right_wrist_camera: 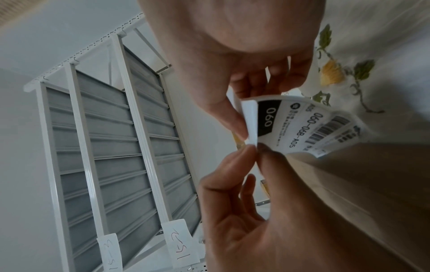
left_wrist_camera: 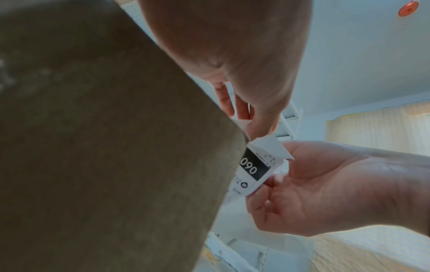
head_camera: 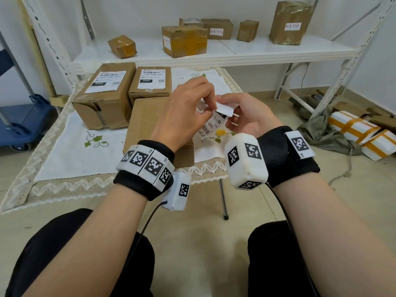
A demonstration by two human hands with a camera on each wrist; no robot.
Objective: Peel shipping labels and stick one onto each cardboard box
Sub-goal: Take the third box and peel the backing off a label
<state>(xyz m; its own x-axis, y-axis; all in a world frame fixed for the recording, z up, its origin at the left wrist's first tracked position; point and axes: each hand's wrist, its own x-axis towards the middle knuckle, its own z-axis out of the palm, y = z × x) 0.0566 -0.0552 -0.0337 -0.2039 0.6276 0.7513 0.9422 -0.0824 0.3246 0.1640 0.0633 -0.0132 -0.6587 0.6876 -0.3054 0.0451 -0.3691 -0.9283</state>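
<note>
Both hands are raised over the surface, meeting around one shipping label. The left hand pinches a corner of the label between thumb and fingertips. The right hand pinches the white folded-back edge of the same sheet, its other fingers loosely curled beneath it. The label hangs between the two hands, curling, with its black "060" block and barcode facing the person.

On the surface's left stand two labelled boxes side by side: the left box and the middle box, each with a label on top. An unlabelled box sits just in front of them, directly under the left hand.
</note>
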